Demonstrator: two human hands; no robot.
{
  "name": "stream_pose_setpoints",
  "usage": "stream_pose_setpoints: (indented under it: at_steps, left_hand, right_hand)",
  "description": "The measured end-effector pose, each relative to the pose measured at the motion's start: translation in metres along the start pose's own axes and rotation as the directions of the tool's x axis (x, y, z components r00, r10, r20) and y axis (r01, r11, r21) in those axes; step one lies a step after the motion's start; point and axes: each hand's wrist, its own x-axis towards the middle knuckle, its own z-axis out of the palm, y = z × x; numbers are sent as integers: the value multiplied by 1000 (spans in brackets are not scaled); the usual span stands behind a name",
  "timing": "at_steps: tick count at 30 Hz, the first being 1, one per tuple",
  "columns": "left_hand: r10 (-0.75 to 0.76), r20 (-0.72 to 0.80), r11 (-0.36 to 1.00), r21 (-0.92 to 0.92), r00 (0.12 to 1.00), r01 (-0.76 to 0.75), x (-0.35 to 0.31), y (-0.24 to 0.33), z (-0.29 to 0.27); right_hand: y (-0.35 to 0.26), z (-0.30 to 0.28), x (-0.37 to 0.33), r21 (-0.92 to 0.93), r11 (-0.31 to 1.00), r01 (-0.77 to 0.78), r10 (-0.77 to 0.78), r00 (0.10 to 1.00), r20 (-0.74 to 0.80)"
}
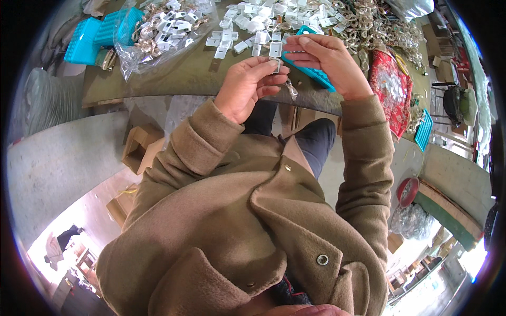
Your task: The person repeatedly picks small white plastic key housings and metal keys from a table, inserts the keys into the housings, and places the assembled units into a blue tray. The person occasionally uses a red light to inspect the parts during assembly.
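Between the thumb and fingers of my left hand is a small white plastic case, held just above the table's near edge. A short coil of clear cable hangs below those fingertips; whether it joins the case I cannot tell. My right hand hovers close by on the right, fingers stretched out toward the left and no object visible in them. Behind it lies a narrow turquoise plastic tray. Many more white cases are heaped beyond both hands.
At the far left, a clear plastic bag holds cases and cables beside turquoise baskets. Coiled clear cables pile up at the back right, near a red patterned cloth. A cardboard box stands below the table.
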Motion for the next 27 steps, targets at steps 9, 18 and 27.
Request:
stream_pose_setpoints:
  at_steps: [9,18,27]
  left_hand:
    - [-22,20,1000,-2,1000,22,-1,-2,4]
    - [-99,114,995,31,989,96,1,-17,15]
    - [-78,172,996,54,982,70,1,-30,29]
  right_hand:
    - [0,-12,0,60,998,19,-12,993,-120]
    - [26,-45,-62,-584,805,-107,-246,835,-492]
    - [54,-20,-71,-856,516,-44,-595,700,-394]
